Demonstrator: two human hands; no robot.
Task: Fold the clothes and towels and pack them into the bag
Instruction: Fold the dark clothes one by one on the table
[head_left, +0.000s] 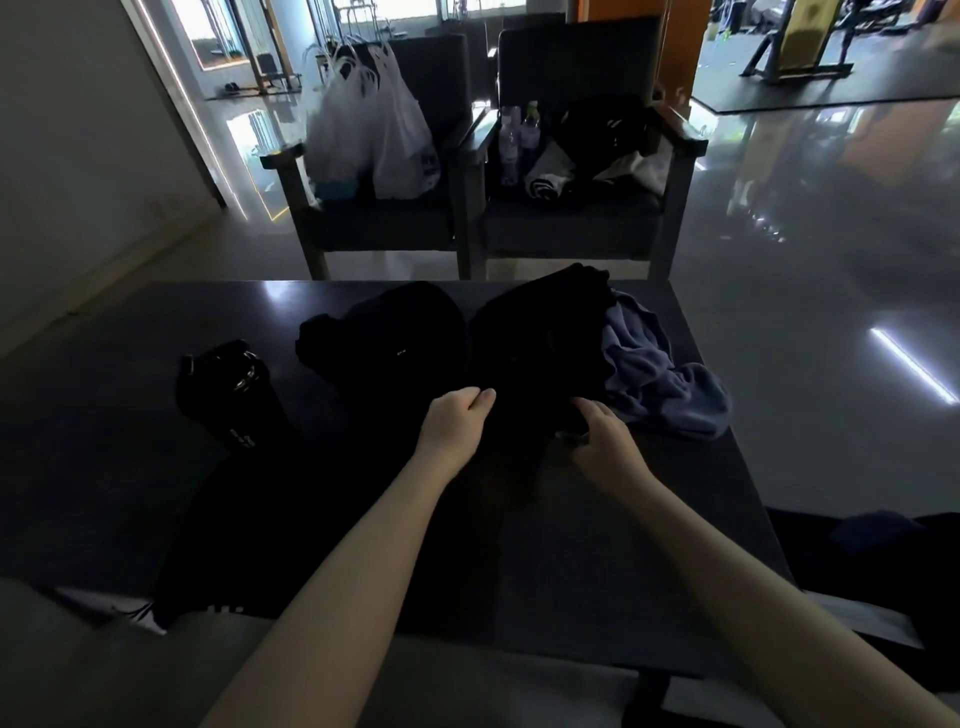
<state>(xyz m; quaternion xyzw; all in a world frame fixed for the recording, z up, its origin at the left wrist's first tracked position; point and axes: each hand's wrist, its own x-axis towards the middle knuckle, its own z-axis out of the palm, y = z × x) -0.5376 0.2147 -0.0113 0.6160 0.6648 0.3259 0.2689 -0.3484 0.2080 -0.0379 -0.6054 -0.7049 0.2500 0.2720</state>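
Crumpled black fabric garment (540, 343) heaped on dark table (649, 545), its near edge gripped by left hand (457, 421) and right hand (602, 441); rumpled blue-grey terry towel (654, 374) touching its right side; slumped rounded black fabric bag (410, 322) just beside its left.

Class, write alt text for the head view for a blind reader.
The left hand and right hand grip a black garment on a dark table. A blue towel lies right of it, a black bottle far left.

Black garment (540, 343), blue-grey towel (660, 379), white plastic bags (374, 124)
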